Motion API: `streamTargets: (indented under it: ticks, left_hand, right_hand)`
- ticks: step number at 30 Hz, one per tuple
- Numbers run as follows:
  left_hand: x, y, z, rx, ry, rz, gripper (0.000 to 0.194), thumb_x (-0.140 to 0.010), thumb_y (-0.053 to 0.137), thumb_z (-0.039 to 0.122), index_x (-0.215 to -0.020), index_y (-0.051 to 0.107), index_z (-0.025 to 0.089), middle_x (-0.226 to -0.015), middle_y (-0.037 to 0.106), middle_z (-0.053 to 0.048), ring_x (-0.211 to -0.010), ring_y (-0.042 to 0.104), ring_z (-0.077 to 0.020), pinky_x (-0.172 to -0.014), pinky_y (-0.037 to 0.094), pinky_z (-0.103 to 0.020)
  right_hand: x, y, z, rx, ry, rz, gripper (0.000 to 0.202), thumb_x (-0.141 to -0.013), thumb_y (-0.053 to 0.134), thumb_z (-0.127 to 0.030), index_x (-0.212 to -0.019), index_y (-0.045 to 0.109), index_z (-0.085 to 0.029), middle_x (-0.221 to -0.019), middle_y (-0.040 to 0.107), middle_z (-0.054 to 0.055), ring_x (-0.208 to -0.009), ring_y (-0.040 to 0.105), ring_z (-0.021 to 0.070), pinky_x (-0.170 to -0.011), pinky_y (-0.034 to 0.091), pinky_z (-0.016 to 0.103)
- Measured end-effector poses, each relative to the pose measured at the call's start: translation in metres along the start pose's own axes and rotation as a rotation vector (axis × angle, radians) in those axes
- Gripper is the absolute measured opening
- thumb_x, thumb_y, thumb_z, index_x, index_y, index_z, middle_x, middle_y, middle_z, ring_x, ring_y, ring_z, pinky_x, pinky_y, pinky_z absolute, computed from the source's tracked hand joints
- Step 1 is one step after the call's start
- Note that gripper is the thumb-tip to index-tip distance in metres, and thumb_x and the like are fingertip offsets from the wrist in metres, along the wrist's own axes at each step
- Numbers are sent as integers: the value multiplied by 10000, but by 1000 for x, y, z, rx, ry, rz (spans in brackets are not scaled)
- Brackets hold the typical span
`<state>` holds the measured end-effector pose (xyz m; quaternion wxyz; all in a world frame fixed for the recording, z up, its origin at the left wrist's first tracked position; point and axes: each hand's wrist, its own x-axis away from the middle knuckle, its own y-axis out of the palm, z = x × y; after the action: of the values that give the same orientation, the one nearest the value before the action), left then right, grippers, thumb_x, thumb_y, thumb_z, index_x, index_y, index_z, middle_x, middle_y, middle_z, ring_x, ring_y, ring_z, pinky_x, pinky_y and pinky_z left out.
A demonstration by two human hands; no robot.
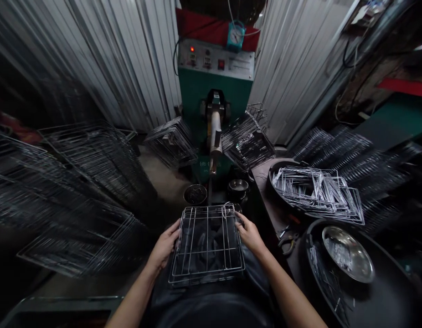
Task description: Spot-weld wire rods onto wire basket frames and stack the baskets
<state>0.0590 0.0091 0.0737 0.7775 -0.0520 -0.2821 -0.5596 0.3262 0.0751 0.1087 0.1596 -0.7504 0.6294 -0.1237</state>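
Observation:
A shiny wire basket or rack point(207, 250) with a rectangular frame and a few crossing wires is held over my lap. My left hand point(166, 245) grips its left side, fingers partly hidden behind the wires. On the opposite side, near the upper right corner, my right hand point(249, 233) has its fingers closed on the frame. A small wire loop shows at that corner. Just beyond the rack stands a green machine point(216, 86) with a metal arm point(215, 141) pointing toward me.
Stacks of wire frames point(95, 164) fill the left side. To the right, a black pan point(277, 189) holds bent wire pieces, a steel bowl point(363, 269) sits in a larger dark basin point(385, 300), and pliers point(288, 241) lie between. Small bowls point(195, 194) stand below the machine.

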Motion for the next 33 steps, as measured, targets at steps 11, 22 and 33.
streamTargets:
  ticks: [11,22,33]
  left_hand:
    - [-6,-4,-6,-206,113,-26,762,-570,716,487,-1240,521,182,-1175,607,-75,-926,609,-193,-770,505,-282]
    - [-11,-16,-13,-514,231,3,759,-594,619,602,-1183,572,125,-1283,514,-119,-1237,424,-303,-1088,271,-418]
    - [-1,-22,-14,-444,155,-82,798,-602,639,650,-1229,532,168,-1317,489,-102,-1238,426,-294,-1071,309,-422]
  right_hand:
    - [11,5,35,-116,91,-4,430,-778,525,-243,-1201,595,-220,-1209,610,45,-1164,528,218,-1035,353,419]
    - [9,10,44,12,71,-32,459,-808,462,-230,-1260,543,-210,-1219,604,53,-1154,537,209,-1004,393,394]
    - [22,15,50,12,36,41,433,-822,479,-289,-1239,564,-208,-1227,597,66,-1151,538,221,-1015,387,407]
